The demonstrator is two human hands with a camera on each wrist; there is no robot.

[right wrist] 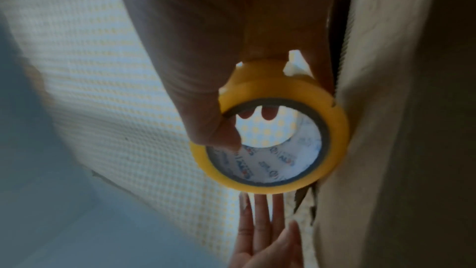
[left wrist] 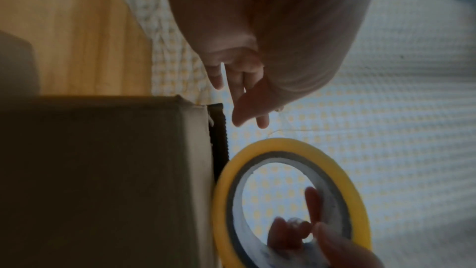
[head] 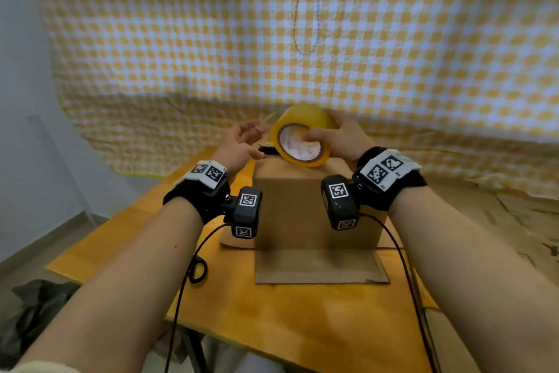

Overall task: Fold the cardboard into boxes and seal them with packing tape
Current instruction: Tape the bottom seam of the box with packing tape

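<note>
A brown cardboard box (head: 314, 209) stands upright on the wooden table, one flap (head: 320, 267) lying flat toward me. My right hand (head: 341, 136) grips a yellow roll of packing tape (head: 305, 118) just above the box top, thumb inside the core and fingers over the outside. In the right wrist view the roll (right wrist: 335, 129) sits close against the box (right wrist: 386, 109). My left hand (head: 242, 143) hovers left of the roll, fingers straight (right wrist: 265, 237) and reaching toward it. A thin pale strip runs by those fingers (left wrist: 244, 80); whether it is tape stuck to them is unclear.
A yellow-and-white checked cloth (head: 302, 40) hangs behind the table (head: 287, 318). Flat cardboard sheets (head: 499, 221) lie at the right. A small dark ridged thing (head: 266, 149) sits at the box's far top edge. A dark bag (head: 30, 312) lies on the floor at left.
</note>
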